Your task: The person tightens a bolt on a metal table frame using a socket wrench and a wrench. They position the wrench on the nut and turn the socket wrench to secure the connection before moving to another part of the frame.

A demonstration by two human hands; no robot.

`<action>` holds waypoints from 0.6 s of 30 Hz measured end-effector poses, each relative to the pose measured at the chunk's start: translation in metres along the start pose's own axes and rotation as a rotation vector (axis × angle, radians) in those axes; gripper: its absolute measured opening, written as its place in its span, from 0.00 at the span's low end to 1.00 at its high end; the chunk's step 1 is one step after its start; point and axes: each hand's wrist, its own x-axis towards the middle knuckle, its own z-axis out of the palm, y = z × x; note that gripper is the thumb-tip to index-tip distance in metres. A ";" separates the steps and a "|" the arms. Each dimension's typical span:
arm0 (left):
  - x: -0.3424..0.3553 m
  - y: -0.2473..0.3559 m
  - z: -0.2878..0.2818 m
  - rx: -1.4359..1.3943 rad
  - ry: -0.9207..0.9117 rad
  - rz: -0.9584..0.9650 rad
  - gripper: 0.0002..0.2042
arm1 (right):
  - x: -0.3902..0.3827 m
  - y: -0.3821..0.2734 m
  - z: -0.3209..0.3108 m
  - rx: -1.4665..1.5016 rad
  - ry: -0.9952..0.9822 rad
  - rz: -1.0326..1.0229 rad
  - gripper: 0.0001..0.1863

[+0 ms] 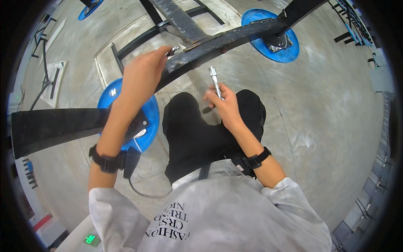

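Note:
My right hand (pixel 224 103) is closed around a silver socket wrench (pixel 214 75). Its socket end points away from me, above the gap between my knees, and a dark end shows below the fingers. My left hand (pixel 147 67) is at the near side of a black metal beam (pixel 222 44), where a second scuffed bar (pixel 178 19) meets it. Its fingers pinch a small shiny metal piece (pixel 172 51), which sits against or just over the beam; its exact kind is too hidden to tell. The wrench is apart from the beam.
Blue round discs (pixel 153 126) sit under the frame's feet, another disc (pixel 289 48) at the far right. A black leg (pixel 58 128) sticks out left under my left forearm. Farther off lie a pale board (pixel 54 90) and stacked black frames (pixel 350 25) on the grey floor.

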 end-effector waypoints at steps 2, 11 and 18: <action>0.009 -0.021 0.016 0.005 -0.017 0.008 0.11 | -0.006 0.003 -0.007 -0.063 0.028 0.037 0.13; 0.023 -0.051 0.055 -0.490 -0.157 -0.184 0.16 | -0.053 0.004 -0.046 -0.188 0.102 0.155 0.11; 0.032 -0.065 0.067 -0.643 -0.312 -0.198 0.18 | -0.050 -0.001 -0.032 -0.141 0.154 0.132 0.10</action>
